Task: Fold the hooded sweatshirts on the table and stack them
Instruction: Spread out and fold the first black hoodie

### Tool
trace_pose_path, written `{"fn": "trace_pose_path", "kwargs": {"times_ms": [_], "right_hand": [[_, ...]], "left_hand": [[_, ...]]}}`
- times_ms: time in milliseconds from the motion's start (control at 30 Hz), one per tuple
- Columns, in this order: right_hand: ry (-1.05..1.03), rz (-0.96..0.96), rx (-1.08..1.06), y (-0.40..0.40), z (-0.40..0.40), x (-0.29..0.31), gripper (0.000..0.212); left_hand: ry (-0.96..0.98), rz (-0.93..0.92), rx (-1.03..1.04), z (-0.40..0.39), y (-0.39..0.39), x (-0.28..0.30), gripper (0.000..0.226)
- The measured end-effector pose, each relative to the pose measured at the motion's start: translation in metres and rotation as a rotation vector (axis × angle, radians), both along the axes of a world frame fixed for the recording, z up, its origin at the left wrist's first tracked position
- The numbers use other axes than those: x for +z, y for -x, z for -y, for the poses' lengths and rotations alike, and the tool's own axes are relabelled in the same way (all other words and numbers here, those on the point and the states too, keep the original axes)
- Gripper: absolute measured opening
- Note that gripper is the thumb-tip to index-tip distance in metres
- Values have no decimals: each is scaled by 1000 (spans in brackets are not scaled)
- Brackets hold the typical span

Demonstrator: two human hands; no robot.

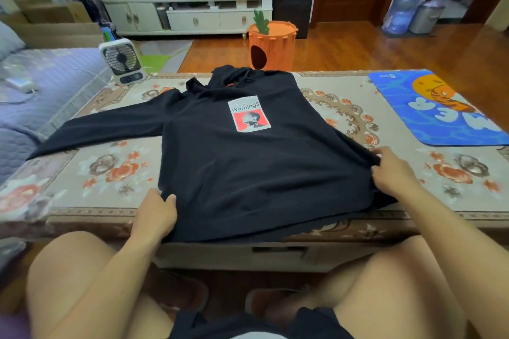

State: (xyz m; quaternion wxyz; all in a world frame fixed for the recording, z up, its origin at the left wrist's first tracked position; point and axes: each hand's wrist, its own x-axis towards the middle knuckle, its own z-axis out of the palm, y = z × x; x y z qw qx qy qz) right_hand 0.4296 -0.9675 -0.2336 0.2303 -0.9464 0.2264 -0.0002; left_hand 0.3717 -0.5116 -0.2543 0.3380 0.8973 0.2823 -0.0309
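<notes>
A black hooded sweatshirt (248,162) lies face up on the table (115,173), hood at the far edge, with a white and red "WarningS" print on its chest. Its left sleeve stretches out flat toward the table's left end. My left hand (155,215) grips the hem at the near left corner, thumb on top of the cloth. My right hand (391,170) pinches the fabric at the right side, where the right sleeve seems tucked under and is mostly hidden. The hem hangs slightly over the table's near edge.
A blue mat (435,107) with an orange cartoon print lies on the table's right end. A small white fan (122,60) stands at the far left corner. An orange carrot-shaped bin (271,45) stands on the floor behind the table. A sofa (41,91) is on the left.
</notes>
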Motion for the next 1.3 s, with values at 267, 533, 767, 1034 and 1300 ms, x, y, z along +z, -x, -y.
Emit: {"fn": "trace_pose_path", "kwargs": {"times_ms": [267,533,767,1034,1300], "right_hand": [[259,-508,90,87,27,10,31],[175,-249,247,-17,-38,47,42],[208,-139,273,-121,-57,41,43],[62,-126,163,-224,-55,21,46],[-271,-49,-48,-329,-80,-13,61]], "left_hand": [[-272,-70,-238,-14,16,-8,16],[-643,-596,-559,-57,9,24,47],[-335,62,-600,15,-134,42,36],[-561,-128,-527,-17,-295,-23,66],[-627,-184,-449,-71,-367,-38,66]]}}
